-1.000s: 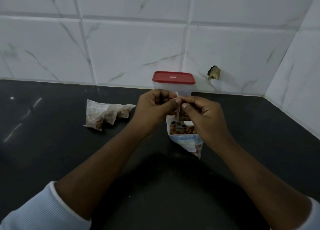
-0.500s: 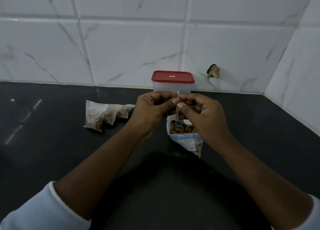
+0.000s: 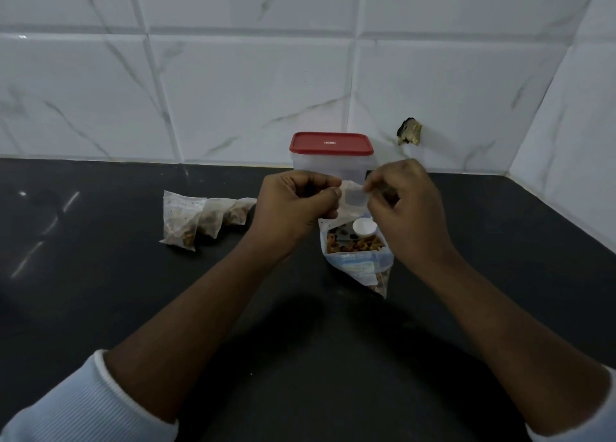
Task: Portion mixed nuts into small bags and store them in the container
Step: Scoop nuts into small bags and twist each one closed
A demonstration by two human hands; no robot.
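Mid-frame, our left hand and right hand each pinch the small empty bag above the open nut bag.

Both forearms reach forward and converge, the left hand and right hand raised side by side at the same height, knuckles up, fingers curled inward and thumb and fingertips pinched together.
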